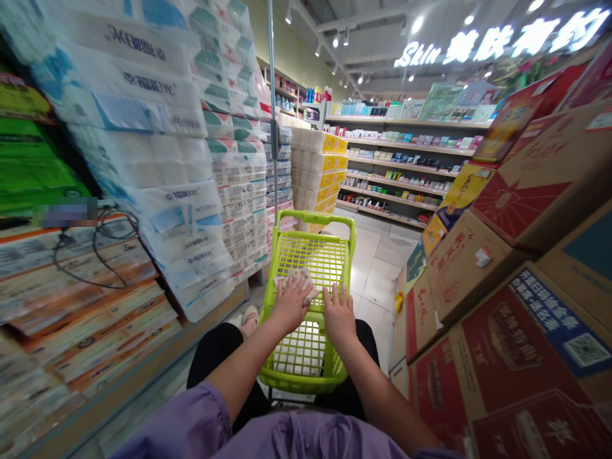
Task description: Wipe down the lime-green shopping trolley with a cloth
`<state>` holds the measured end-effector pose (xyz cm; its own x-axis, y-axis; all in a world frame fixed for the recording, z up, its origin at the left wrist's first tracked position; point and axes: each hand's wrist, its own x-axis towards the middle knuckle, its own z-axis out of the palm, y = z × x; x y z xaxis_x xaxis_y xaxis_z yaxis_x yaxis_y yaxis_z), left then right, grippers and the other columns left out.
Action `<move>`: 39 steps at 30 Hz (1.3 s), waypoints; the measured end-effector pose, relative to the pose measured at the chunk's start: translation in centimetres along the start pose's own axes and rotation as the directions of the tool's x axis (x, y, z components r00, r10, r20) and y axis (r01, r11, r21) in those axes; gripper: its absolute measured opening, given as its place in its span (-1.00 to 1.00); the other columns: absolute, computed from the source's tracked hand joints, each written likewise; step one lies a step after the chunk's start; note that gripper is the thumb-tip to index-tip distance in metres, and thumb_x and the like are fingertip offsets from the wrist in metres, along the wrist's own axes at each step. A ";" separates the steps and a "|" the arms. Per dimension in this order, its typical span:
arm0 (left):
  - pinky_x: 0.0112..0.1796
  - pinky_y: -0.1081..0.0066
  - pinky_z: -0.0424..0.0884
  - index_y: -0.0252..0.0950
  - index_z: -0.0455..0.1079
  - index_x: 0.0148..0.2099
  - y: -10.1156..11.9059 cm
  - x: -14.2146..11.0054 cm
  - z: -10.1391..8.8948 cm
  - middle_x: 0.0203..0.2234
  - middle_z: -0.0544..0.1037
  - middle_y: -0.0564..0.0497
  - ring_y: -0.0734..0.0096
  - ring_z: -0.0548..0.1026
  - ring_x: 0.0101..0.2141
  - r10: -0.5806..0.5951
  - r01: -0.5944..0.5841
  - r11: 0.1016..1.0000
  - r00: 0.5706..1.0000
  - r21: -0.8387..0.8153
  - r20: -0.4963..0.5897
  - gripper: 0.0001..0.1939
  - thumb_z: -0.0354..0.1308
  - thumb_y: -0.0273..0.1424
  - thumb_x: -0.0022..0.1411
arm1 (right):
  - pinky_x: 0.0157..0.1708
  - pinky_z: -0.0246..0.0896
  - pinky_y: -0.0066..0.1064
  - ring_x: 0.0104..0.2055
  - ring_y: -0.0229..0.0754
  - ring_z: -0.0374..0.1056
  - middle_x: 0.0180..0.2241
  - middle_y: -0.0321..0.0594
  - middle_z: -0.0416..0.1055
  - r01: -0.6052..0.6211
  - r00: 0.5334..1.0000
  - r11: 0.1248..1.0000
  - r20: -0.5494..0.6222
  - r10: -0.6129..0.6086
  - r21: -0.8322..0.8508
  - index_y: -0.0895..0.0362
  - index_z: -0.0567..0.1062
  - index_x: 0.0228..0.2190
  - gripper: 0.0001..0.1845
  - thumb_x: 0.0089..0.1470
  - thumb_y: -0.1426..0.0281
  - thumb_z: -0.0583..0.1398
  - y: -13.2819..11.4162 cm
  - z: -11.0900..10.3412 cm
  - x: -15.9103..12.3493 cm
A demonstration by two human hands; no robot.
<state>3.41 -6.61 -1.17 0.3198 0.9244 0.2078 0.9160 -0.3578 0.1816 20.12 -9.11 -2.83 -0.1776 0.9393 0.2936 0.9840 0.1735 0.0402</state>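
A yellow-green plastic shopping basket (306,374) with grid sides stands between my knees, its handle (315,217) at the far end. My left hand (289,305) presses a bunched, whitish cloth (306,280) against the basket's grid, the cloth showing around the fingers. What lies under the palm is hidden. To the right of it, my right hand (339,315) rests on the basket's right part with its fingers stretched out, and no object shows in it.
Stacked packs of tissue (167,166) rise close on the left, with a black cable (102,252) on lower packs. Cardboard boxes (521,178) are piled close on the right. Ahead, a tiled floor (377,255) leads to shelves (406,169) of small goods.
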 end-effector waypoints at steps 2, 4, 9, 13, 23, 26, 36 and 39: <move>0.23 -0.06 -0.08 -0.21 0.09 0.29 -1.0 0.4 0.3 0.29 0.12 -0.13 0.04 -0.02 0.30 0.031 -0.031 0.999 0.999 0.010 0.023 -0.42 0.02 -0.42 0.22 | 0.18 -0.11 0.07 0.31 0.24 -0.11 0.27 0.07 0.05 0.001 1.000 1.000 0.008 -0.001 0.001 0.16 0.16 0.24 -0.37 0.13 0.59 0.01 -0.1 -0.1 0.0; 0.22 0.03 0.01 -0.33 0.08 0.29 -1.9 0.8 0.4 0.29 0.10 -0.23 0.10 0.03 0.28 -0.011 0.011 1.000 1.000 0.026 0.008 -0.40 -0.01 -0.49 0.19 | 0.18 -0.12 0.07 0.32 0.23 -0.12 0.27 0.06 0.05 0.001 1.000 1.000 0.019 -0.001 0.001 0.16 0.15 0.24 -0.35 0.11 0.61 0.01 -0.1 -0.2 0.0; 0.22 0.02 0.01 -0.39 0.09 0.28 -1.9 0.7 0.6 0.28 0.11 -0.29 0.06 0.05 0.28 0.042 -0.042 0.999 0.998 0.011 0.037 -0.36 0.05 -0.46 0.14 | 0.20 -0.15 0.08 0.33 0.19 -0.14 0.29 0.10 -0.03 -0.007 0.999 1.000 0.040 0.006 0.008 0.15 0.12 0.25 -0.33 0.11 0.60 0.04 0.0 -0.3 -0.1; 0.24 0.00 -0.04 -0.24 0.10 0.28 -1.3 0.4 0.9 0.28 0.15 -0.14 0.11 0.04 0.28 0.150 -0.149 0.988 0.989 -0.028 0.014 -0.38 0.04 -0.44 0.15 | 0.19 -0.14 0.09 0.33 0.20 -0.15 0.29 0.10 -0.02 -0.012 0.999 1.000 0.041 0.011 0.009 0.15 0.14 0.25 -0.36 0.14 0.58 0.03 0.0 -0.4 -0.2; 0.24 0.01 0.00 -0.32 0.03 0.30 -1.6 0.2 2.3 0.29 0.10 -0.19 0.15 0.01 0.29 0.198 -0.197 0.978 0.980 -0.071 0.011 -0.26 0.01 -0.59 0.03 | 0.17 -0.10 0.09 0.32 0.23 -0.12 0.28 0.06 0.03 -0.004 1.000 1.000 0.015 0.004 0.018 0.15 0.16 0.24 -0.36 0.12 0.60 0.02 -0.2 -0.1 -0.1; 0.23 0.05 0.03 -0.45 0.05 0.29 -2.4 0.8 1.6 0.27 0.12 -0.29 0.14 0.02 0.29 0.080 -0.080 0.997 0.997 -0.013 0.011 -0.27 -0.06 -0.67 0.02 | 0.17 -0.11 0.10 0.32 0.23 -0.13 0.28 0.06 0.04 -0.002 1.000 1.000 0.017 0.002 0.014 0.16 0.14 0.24 -0.33 0.10 0.61 0.03 -0.2 -0.1 -0.1; 0.22 0.01 0.03 -0.30 0.12 0.27 -1.6 -0.1 1.1 0.27 0.14 -0.21 0.08 0.09 0.26 0.108 -0.110 0.993 0.992 -0.034 -0.064 -0.43 0.02 -0.35 0.22 | 0.18 -0.11 0.11 0.33 0.21 -0.15 0.29 0.06 -0.02 -0.005 1.000 1.000 0.013 0.005 0.020 0.13 0.14 0.24 -0.33 0.10 0.61 0.03 -0.2 -0.1 -0.1; 0.21 0.02 0.07 -0.36 0.14 0.26 -1.6 0.0 0.5 0.25 0.18 -0.25 0.05 0.12 0.25 0.060 -0.063 0.996 0.997 -0.056 -0.052 -0.44 -0.04 -0.23 0.28 | 0.18 -0.13 0.12 0.33 0.18 -0.15 0.29 0.06 0.00 -0.003 1.000 1.000 0.016 0.003 0.016 0.13 0.13 0.25 -0.33 0.11 0.60 0.02 -0.2 0.1 -0.1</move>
<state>2.10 -5.93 -1.97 0.3610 0.8933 0.2676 0.8792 -0.4218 0.2218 19.97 -9.19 -2.95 -0.1751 0.9444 0.2782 0.9842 0.1754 0.0238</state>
